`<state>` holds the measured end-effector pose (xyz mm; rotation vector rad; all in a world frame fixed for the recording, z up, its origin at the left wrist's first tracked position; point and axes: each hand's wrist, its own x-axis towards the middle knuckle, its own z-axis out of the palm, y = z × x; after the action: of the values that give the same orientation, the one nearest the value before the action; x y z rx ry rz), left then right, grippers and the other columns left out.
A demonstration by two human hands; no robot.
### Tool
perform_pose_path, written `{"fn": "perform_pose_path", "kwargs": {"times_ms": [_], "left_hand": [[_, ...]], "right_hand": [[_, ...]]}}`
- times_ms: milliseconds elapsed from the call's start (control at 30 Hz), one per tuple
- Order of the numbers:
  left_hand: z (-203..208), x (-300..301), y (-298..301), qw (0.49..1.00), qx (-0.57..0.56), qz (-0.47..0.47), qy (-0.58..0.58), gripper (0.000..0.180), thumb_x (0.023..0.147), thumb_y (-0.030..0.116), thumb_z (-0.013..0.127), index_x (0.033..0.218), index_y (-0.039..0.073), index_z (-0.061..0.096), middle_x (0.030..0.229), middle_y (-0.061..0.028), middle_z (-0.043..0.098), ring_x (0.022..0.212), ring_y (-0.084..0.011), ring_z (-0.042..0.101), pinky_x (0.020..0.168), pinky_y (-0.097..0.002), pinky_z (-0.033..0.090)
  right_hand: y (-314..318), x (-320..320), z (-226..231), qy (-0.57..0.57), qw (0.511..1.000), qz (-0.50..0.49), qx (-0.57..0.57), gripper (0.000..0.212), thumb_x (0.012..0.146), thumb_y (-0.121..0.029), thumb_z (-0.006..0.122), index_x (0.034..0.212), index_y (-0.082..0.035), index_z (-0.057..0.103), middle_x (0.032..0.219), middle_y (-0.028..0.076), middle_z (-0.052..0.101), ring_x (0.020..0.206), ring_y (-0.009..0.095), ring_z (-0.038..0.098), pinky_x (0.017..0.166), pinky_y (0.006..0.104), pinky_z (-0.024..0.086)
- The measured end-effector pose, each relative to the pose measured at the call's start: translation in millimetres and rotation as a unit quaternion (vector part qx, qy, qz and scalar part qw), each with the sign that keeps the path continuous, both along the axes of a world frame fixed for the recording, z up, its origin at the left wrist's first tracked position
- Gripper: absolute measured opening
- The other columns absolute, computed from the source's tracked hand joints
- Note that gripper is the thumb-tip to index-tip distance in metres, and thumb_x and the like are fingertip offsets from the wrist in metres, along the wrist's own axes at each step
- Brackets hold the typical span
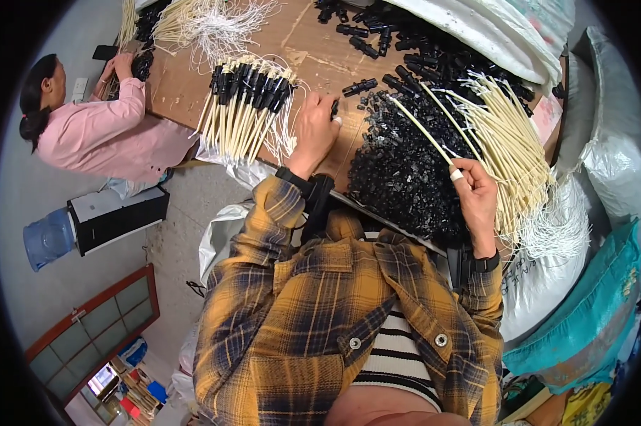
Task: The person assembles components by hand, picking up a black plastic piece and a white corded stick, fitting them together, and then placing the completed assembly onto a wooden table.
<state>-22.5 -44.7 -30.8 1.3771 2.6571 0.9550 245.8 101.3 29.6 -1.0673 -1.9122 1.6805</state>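
Note:
My right hand (476,197) pinches a cream sleeved wire (421,128) near its lower end, and the wire slants up to the left over a heap of small black plastic pieces (398,167). My left hand (315,133) is closed at the table, with a black connector (334,109) mostly hidden between thumb and fingertips. Left of that hand lies a bundle of cream wires with black connectors (246,106) on their upper ends. A thick pile of cream wires (508,142), white strands at the ends, lies right of the heap.
Larger black connectors (420,60) lie scattered at the far side of the brown table (278,35). White and teal sacks (583,326) crowd the right. A co-worker in pink (107,131) works at the table's left end, near more wires (207,28). A water dispenser (118,219) stands below.

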Motion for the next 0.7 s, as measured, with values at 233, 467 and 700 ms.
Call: {"fn": "perform_pose_path", "kwargs": {"times_ms": [233,467,700], "left_hand": [[-4.5,-0.7,-6.5,0.99,0.041,-0.059,-0.12,0.038,0.076,-0.005,0.059,0.114,0.003,0.06,0.095,-0.0117,0.061,0.082,-0.0241,0.061,0.073,-0.0305,0.048],[22.5,21.2,12.6,0.874,0.06,-0.104,-0.47,0.044,0.083,-0.01,0.049,0.121,0.009,0.06,0.091,0.0012,0.063,0.08,-0.0068,0.058,0.074,-0.0219,0.047],[42.4,34.0,24.6,0.929,-0.032,-0.351,-0.115,0.024,0.076,-0.001,0.064,0.098,0.011,0.062,0.087,-0.0026,0.062,0.084,-0.0224,0.062,0.073,-0.0337,0.05]], "right_hand": [[-6.4,3.0,0.7,0.012,0.999,0.016,-0.047,0.011,0.089,-0.003,0.064,0.1,0.0,0.066,0.065,-0.013,0.039,0.057,-0.002,0.028,0.051,0.017,0.019],[-8.1,2.0,2.6,0.008,0.999,0.041,-0.028,0.01,0.088,-0.005,0.066,0.096,0.0,0.067,0.064,-0.012,0.04,0.056,-0.001,0.03,0.05,0.0177,0.021],[-0.6,-1.3,3.7,-0.083,0.936,0.21,0.27,0.014,0.079,-0.006,0.071,0.093,-0.004,0.068,0.07,0.008,0.064,0.053,0.015,0.055,0.052,0.0279,0.043]]}}
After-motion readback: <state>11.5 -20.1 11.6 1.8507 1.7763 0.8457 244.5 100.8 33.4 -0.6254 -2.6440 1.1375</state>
